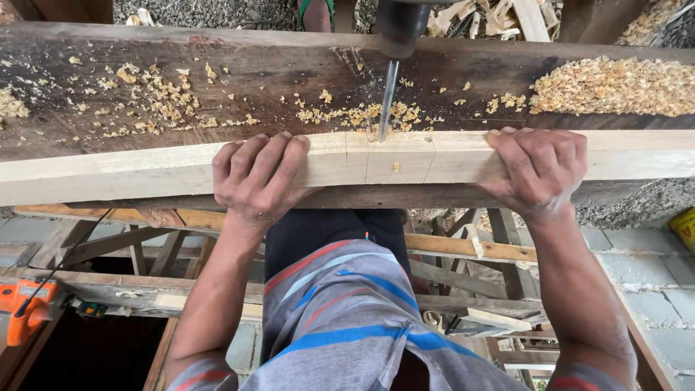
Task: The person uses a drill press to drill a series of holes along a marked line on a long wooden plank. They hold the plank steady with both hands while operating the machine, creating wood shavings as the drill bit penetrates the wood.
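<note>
A long pale wooden plank (pixel 391 158) lies along the near edge of a dark, worn workbench (pixel 239 72). My left hand (pixel 258 176) grips the plank left of centre, fingers curled over its top. My right hand (pixel 539 168) grips it further right in the same way. Between my hands, pencil lines cross the plank. A drill bit (pixel 388 98) comes down from a dark drill chuck (pixel 399 27) at the top and meets the plank's far edge, amid wood shavings (pixel 362 114).
A heap of pale shavings (pixel 615 85) lies at the bench's far right, with scattered chips (pixel 156 94) at left. An orange power tool (pixel 25 311) with a black cord sits lower left. Wooden frames (pixel 470 289) and grey paving lie below. Another person's foot (pixel 316 14) shows at top.
</note>
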